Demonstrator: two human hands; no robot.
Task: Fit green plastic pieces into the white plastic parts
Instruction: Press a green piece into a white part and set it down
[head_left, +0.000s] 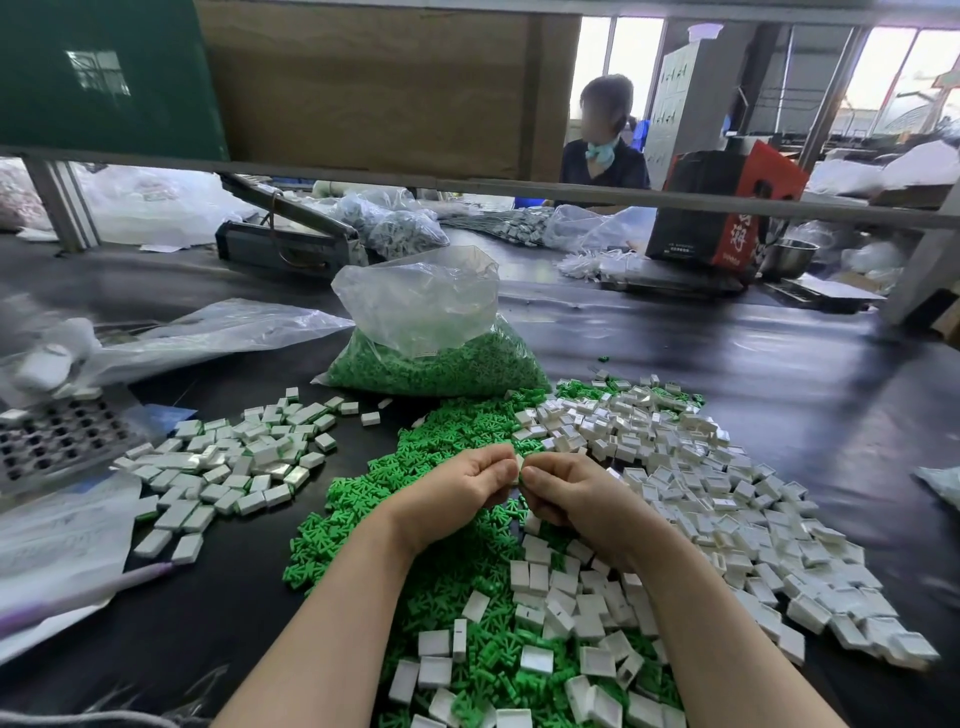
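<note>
Fitting step: left hand and right hand pinch one white part together; next, seat it, then set it aside.

two hands, one bag of green pieces, three heaps of loose parts.

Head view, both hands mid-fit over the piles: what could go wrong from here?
1. Left hand and right hand pinch a small white part between the fingertips, mostly hidden; a slip could drop it into the loose green pieces below.
2. Unfilled white parts overlap the green pile, so sorting errors are possible.
3. The heap of white parts on the left lies close and could get mixed in.
</note>
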